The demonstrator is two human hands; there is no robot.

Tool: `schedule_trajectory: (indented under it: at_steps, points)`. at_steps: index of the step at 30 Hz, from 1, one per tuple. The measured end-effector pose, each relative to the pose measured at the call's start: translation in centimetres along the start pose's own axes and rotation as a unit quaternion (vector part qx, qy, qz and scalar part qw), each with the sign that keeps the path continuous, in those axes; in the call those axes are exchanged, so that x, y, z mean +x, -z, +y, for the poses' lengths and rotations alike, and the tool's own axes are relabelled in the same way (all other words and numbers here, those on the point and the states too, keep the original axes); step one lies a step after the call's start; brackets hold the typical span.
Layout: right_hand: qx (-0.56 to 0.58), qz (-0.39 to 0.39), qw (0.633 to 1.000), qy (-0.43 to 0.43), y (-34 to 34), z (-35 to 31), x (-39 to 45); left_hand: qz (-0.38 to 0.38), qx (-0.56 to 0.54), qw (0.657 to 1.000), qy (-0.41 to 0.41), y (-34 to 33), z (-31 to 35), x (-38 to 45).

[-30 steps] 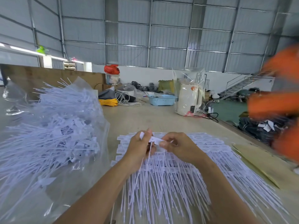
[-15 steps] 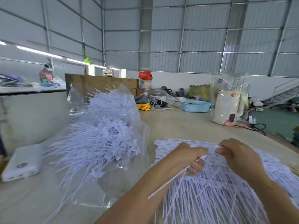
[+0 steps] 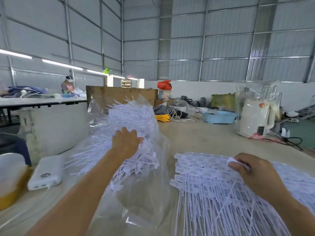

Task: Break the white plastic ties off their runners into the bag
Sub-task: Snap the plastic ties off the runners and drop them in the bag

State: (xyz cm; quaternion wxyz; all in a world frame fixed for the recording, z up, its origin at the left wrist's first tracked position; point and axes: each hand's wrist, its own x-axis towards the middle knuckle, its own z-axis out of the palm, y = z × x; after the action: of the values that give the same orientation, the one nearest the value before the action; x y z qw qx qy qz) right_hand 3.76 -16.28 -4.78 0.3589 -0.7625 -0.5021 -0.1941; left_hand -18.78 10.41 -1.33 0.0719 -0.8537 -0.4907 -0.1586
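Landmark: the clear bag [image 3: 144, 184], slumped on the bench [image 3: 204, 138] left of centre.

Far left of the bag, at the bench edge: a yellow-based tub [image 3: 10, 183] with a pale lid, only partly in view. Between tub and bag: a white power bank [image 3: 46, 172], lying flat, its cable trailing toward the near edge.

The bag is stuffed with loose white ties [image 3: 134, 120], tails bristling out to the left and upward.

Left hand [image 3: 126, 143] reaches into the bag's open mouth, fingers laid over the loose ties; whether the grip closes on anything cannot be told, since the fingertips are buried in the pile.

Just right of the bag: a fanned stack of ties on runners [image 3: 204, 174], tag ends toward the bag's far side, tails spreading to the near edge.

Right hand [image 3: 252, 174] rests on that stack, thumb and forefinger pinching a white tag [image 3: 232, 161] at the stack's top edge.

Behind the bag, across the bench: yellow cord [image 3: 162, 117], blue basket [image 3: 219, 117], white appliance [image 3: 254, 119] under plastic wrap.
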Motion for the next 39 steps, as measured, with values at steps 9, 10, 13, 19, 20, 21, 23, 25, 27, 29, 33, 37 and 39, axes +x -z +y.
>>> schedule_trajectory:
  at_steps: [9,10,13,19,20,21,23,25,27,29,33,37,39]
  points:
    - [0.038,-0.026,0.998,-0.046,0.2,0.2,-0.2,-0.069,-0.003,0.996,-0.048,2.6,-0.9,0.3]
    - [0.045,-0.034,0.997,-0.057,0.2,0.1,-0.2,-0.089,0.004,0.995,-0.049,3.8,-0.3,0.0]
    - [0.064,-0.048,0.995,-0.065,0.5,-0.4,-0.1,-0.033,-0.015,0.993,-0.115,6.2,2.5,-1.2]
    - [0.165,-0.082,0.982,-0.046,0.7,-1.0,-0.1,-0.033,-0.472,0.854,-0.216,4.1,14.2,-6.3]
    - [0.188,-0.093,0.977,-0.043,0.7,-1.0,-0.1,-0.089,-0.500,0.838,-0.198,3.0,16.0,-6.8]
    - [0.210,-0.103,0.971,-0.043,0.7,-1.0,-0.1,-0.139,-0.529,0.818,-0.180,1.8,17.5,-7.1]
    - [0.235,-0.121,0.963,-0.054,0.5,-0.9,-0.2,-0.185,-0.603,0.762,-0.147,-0.4,19.3,-7.8]
    - [0.213,-0.120,0.968,-0.065,0.1,-0.6,-0.2,-0.172,-0.660,0.721,-0.124,-2.1,19.9,-8.2]
    - [0.160,-0.102,0.979,-0.081,-0.2,-0.2,-0.1,-0.144,-0.676,0.715,-0.101,-3.0,19.9,-8.3]
    - [0.134,-0.095,0.981,-0.101,-0.3,0.1,0.0,-0.134,-0.697,0.701,-0.069,-3.4,19.4,-8.3]
    - [0.142,-0.154,0.973,-0.098,-0.7,-0.2,-0.1,-0.134,-0.729,0.668,-0.065,-3.7,18.8,-8.3]
    - [0.115,-0.143,0.980,-0.076,-1.0,-0.4,0.0,-0.122,-0.733,0.664,-0.079,-4.0,18.8,-8.4]
    - [0.102,-0.134,0.984,-0.065,-1.1,-0.3,0.0,-0.127,-0.731,0.665,-0.078,-4.1,18.8,-8.5]
